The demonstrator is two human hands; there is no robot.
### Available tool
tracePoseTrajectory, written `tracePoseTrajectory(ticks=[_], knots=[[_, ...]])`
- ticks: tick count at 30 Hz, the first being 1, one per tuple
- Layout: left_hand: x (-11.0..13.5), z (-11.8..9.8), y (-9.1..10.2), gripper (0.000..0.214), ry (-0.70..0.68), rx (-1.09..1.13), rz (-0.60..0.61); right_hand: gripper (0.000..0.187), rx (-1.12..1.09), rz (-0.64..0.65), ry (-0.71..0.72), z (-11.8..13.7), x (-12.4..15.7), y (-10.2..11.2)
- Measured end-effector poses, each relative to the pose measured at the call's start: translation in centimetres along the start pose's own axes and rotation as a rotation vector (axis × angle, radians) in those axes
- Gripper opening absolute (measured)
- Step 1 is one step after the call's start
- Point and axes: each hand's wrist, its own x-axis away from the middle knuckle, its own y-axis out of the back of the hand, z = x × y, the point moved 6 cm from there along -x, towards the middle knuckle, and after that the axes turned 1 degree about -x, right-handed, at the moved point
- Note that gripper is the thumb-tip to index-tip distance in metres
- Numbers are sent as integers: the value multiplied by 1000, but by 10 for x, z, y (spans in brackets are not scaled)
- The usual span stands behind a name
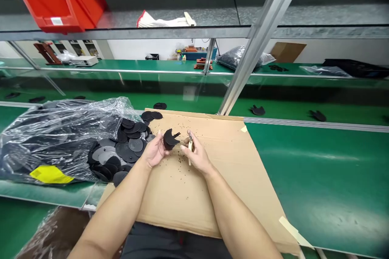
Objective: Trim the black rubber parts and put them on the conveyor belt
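Observation:
My left hand (154,150) is closed on the edge of a black plastic part (169,140), round with a notch and a narrow prong pointing right. Just to the right, my right hand (197,154) grips small pliers (190,145) with pale cream handles and a metal head. The tool's head is near the prong but apart from it. Both hands are above a cardboard sheet (225,178) sprinkled with tiny black bits. Left of my left hand, a heap of flat black discs (127,149) spills from a clear plastic bag (60,137).
Behind the cardboard runs a green conveyor (194,103) carrying black parts (257,110). A slanting metal post (243,68) rises at its edge. Overhead, a shelf holds a red bin (65,2) and a white glove (164,21). Green tabletop (328,170) extends to the right.

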Motion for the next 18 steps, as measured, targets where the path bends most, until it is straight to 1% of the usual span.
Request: tracePoseTrajectory(ticks=[2,4,6,8,10,12,15,16,18], knots=[[0,-1,3,31,-26,-57,-11,62,127,48,87,8,1,-2],[0,-2,5,37,-49,-93,-21,57,257,51,167,16,2,-2],[-1,-3,5,36,-67,-83,-28,54,355,41,227,21,3,-1],[-2,-4,7,34,-80,-36,-68,50,423,29,266,25,4,-1],[-3,-5,9,31,-84,33,-128,47,464,25,287,27,5,-2],[-3,-4,10,26,-64,93,-155,45,489,30,303,28,5,-4],[-2,0,8,14,-1,143,-130,44,510,44,328,30,6,-7],[-2,0,8,13,8,154,-128,44,514,46,330,30,6,-8],[-2,0,8,19,-10,165,-127,43,519,44,328,30,6,-8]])
